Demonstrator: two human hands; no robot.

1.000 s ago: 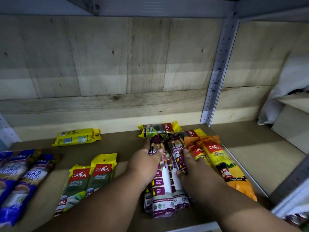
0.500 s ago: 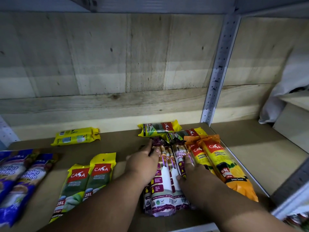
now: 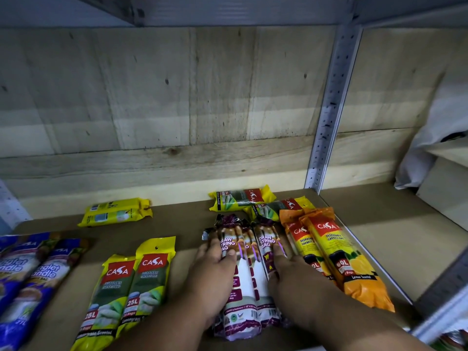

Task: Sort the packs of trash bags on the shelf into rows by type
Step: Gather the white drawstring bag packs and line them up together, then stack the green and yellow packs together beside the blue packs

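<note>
Purple-and-white drawstring bag packs (image 3: 249, 279) lie side by side on the brown shelf (image 3: 187, 225), front centre. My left hand (image 3: 215, 272) rests flat on their left side; my right hand (image 3: 296, 279) presses their right side with straight fingers. Two orange 60L packs (image 3: 336, 252) lie just right of them. Two yellow-green 25L packs (image 3: 131, 287) sit to the left, and blue handle-bag packs (image 3: 27, 277) at the far left. Behind lie two more yellow-green packs (image 3: 243, 197) crosswise and one yellow pack (image 3: 115, 211) face down.
A wooden back wall (image 3: 177, 110) closes the shelf. A perforated metal upright (image 3: 329, 110) stands at the right rear, with another shelf bay (image 3: 395, 224) beyond it. White cloth or plastic (image 3: 435, 127) hangs at the far right.
Both hands slid back toward me along the purple packs, squaring them together; the packs now lie straighter and closer beside the orange ones.
</note>
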